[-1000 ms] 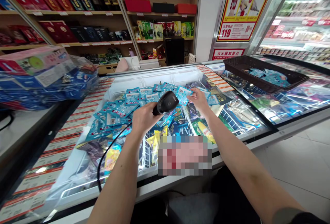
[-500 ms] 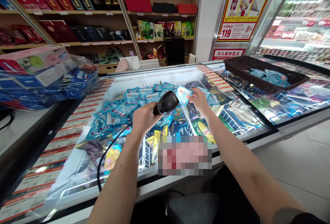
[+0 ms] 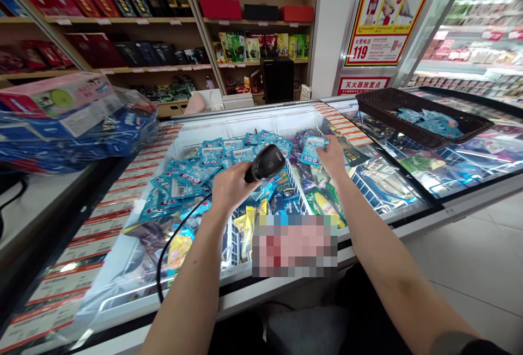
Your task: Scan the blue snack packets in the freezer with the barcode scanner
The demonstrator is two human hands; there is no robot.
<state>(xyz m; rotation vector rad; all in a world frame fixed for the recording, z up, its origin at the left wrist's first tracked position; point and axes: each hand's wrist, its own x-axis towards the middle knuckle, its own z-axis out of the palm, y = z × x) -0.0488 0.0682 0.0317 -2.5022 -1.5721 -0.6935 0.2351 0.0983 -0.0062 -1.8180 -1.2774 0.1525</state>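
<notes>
My left hand [image 3: 231, 186] is closed round the handle of a black corded barcode scanner [image 3: 267, 162], held over the open chest freezer [image 3: 245, 121]. My right hand [image 3: 334, 158] grips one small light-blue packet [image 3: 311, 151] by its edge, just right of the scanner's head and above the freezer's right side. A pile of several matching light-blue packets [image 3: 204, 167] fills the freezer's left compartment below both hands. Mixed coloured ice-cream wrappers [image 3: 322, 202] lie in the compartment beside it.
A black basket [image 3: 420, 118] holding more blue packets sits on the freezer's glass lid at right. Wrapped blue-and-pink boxes [image 3: 69, 118] are stacked at left. Shelves of boxes and bottles [image 3: 122, 23] stand behind. The scanner's cable [image 3: 171, 246] hangs down toward me.
My right hand has carried the blue packet to the right, away from the scanner's head. The left hand with the scanner has barely moved.
</notes>
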